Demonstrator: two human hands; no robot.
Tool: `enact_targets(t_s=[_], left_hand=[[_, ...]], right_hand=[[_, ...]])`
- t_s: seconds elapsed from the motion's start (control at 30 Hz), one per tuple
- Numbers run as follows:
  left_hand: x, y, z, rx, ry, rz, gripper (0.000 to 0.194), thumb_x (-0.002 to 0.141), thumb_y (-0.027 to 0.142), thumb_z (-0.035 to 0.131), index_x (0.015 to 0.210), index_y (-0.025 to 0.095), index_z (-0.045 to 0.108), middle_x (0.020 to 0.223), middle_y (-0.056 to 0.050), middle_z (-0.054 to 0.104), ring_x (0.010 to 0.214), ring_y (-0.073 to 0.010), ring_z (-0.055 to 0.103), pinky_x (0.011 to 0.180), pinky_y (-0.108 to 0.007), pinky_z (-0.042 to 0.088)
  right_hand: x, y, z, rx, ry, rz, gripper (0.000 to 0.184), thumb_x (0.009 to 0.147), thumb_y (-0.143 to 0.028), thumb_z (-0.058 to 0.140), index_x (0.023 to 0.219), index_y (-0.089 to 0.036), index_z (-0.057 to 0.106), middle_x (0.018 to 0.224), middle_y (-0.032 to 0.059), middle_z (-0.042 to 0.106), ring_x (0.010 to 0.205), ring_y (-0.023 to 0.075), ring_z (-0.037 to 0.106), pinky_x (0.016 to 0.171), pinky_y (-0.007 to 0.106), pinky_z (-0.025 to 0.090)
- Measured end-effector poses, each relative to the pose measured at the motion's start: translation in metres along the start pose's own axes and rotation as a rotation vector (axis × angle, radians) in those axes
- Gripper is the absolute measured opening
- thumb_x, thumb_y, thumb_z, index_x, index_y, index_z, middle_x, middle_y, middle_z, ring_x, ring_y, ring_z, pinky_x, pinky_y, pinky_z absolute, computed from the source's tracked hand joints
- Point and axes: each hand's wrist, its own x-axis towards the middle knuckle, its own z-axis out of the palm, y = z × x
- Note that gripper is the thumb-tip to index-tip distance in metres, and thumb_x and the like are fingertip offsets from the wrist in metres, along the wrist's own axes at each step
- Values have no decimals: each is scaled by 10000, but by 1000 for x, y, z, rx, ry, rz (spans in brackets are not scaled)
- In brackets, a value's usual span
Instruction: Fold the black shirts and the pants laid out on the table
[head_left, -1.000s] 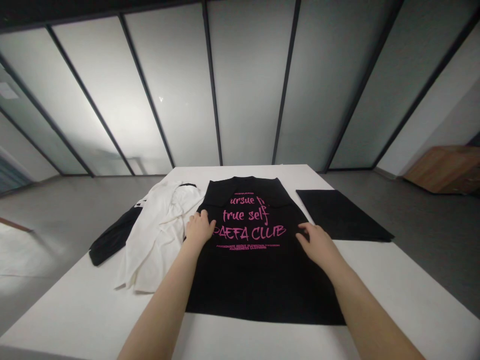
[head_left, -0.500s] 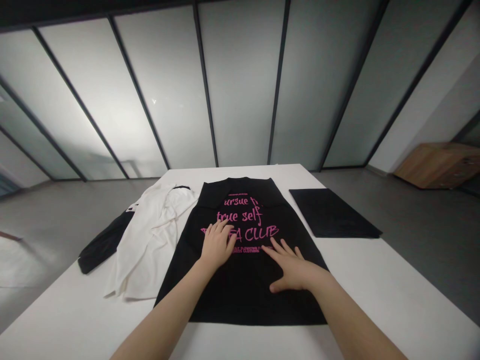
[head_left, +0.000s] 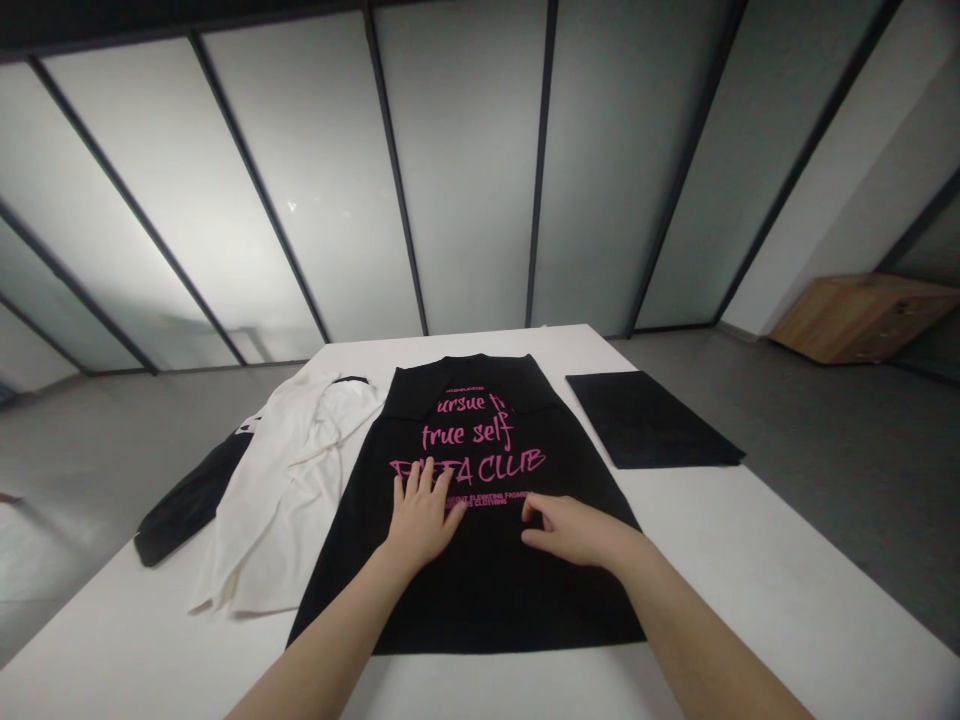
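Nearest to us, our left hand (head_left: 420, 525) and right hand (head_left: 577, 532) rest on a black T-shirt (head_left: 480, 590), neither one clamping the cloth. The left lies flat with its fingers spread, just below the pink "CLUB" line. The right lies palm down with its fingers lightly curled, its fingertips just below the small pink lines of print. The hands stand apart, with a strip of black cloth between them.

The T-shirt lies flat in the middle of the white table (head_left: 750, 560), its wide hem just short of the near edge and its narrower end toward the far edge. Pink lettering (head_left: 484, 435) runs across its upper half.

Just beside its left side, a rumpled white garment (head_left: 281, 500) lies along the table's left edge, partly over a black garment (head_left: 187, 510). Toward the far right corner, well clear of the T-shirt, lies a flat black cloth (head_left: 645, 420).

Past the table, we see a grey floor (head_left: 847, 450), a wooden cabinet (head_left: 862, 318) at the right, and frosted glass panels (head_left: 465, 170) in dark frames.
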Motion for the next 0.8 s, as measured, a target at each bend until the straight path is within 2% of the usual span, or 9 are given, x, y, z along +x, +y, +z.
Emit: enact_targets(t_s=[0.13, 0.2, 0.27, 0.37, 0.47, 0.57, 0.63, 0.7, 0.8], left_hand=[[-5, 3, 1, -15, -91, 123, 697, 1041, 599, 463, 1665, 301, 381, 1762, -117, 273, 1618, -419, 225, 1257, -693, 231], [-5, 2, 2, -27, -113, 136, 710, 1042, 614, 458, 1672, 300, 365, 1763, -120, 266, 1615, -423, 233, 1251, -699, 245], [-4, 0, 1, -46, -76, 135, 722, 1028, 643, 482, 1652, 290, 405, 1750, -136, 298, 1608, -432, 248, 1246, -705, 255], [1, 0, -1, -120, 40, 164, 646, 1052, 606, 463, 1593, 253, 484, 1696, -142, 412, 1594, -382, 314, 1264, -645, 284], [2, 3, -3, -193, 147, 236, 561, 1086, 524, 427, 1565, 241, 504, 1658, -118, 477, 1584, -313, 352, 1287, -561, 294], [-1, 7, -3, -186, 73, 344, 638, 1043, 584, 509, 1588, 252, 481, 1688, -136, 425, 1600, -351, 309, 1281, -611, 273], [-5, 10, -6, -170, -26, 410, 708, 1007, 622, 562, 1604, 255, 463, 1711, -161, 374, 1603, -384, 290, 1268, -668, 250], [-9, 14, -11, -180, -79, 476, 737, 984, 619, 609, 1608, 257, 460, 1724, -168, 343, 1603, -389, 289, 1269, -688, 221], [-13, 22, -22, -255, -89, 633, 729, 960, 588, 667, 1590, 270, 485, 1715, -131, 378, 1598, -346, 318, 1304, -619, 196]], right_hand=[[-3, 21, -12, 147, -80, 287, 334, 972, -576, 604, 1044, -250, 597, 756, 1, 637, 585, 177, 601, 517, 289, 505], [-4, 32, -20, 147, -5, 391, 353, 988, -600, 559, 1012, -249, 580, 752, 15, 641, 602, 194, 604, 514, 301, 501], [-4, 41, -27, 52, 139, 416, 349, 1010, -578, 532, 957, -237, 582, 801, 50, 680, 675, 223, 644, 559, 312, 483], [-1, 46, -35, -120, 357, 370, 309, 1034, -508, 532, 926, -227, 596, 877, 78, 724, 803, 255, 688, 631, 325, 439], [3, 39, -33, -113, 440, 255, 218, 1042, -437, 549, 1031, -231, 620, 870, 48, 735, 802, 232, 695, 645, 314, 417], [7, 29, -23, -69, 354, 109, 168, 996, -354, 634, 1113, -236, 650, 845, 16, 736, 773, 204, 697, 646, 291, 417], [7, 26, -16, -79, 264, 56, 246, 933, -318, 714, 1161, -235, 676, 874, 18, 744, 778, 204, 700, 654, 284, 425], [6, 28, -13, -66, 217, 57, 326, 915, -332, 736, 1220, -229, 682, 894, 28, 748, 775, 210, 701, 654, 283, 438], [3, 35, -16, -31, 232, 116, 347, 958, -401, 688, 1251, -215, 676, 891, 44, 755, 783, 223, 710, 665, 289, 458]])
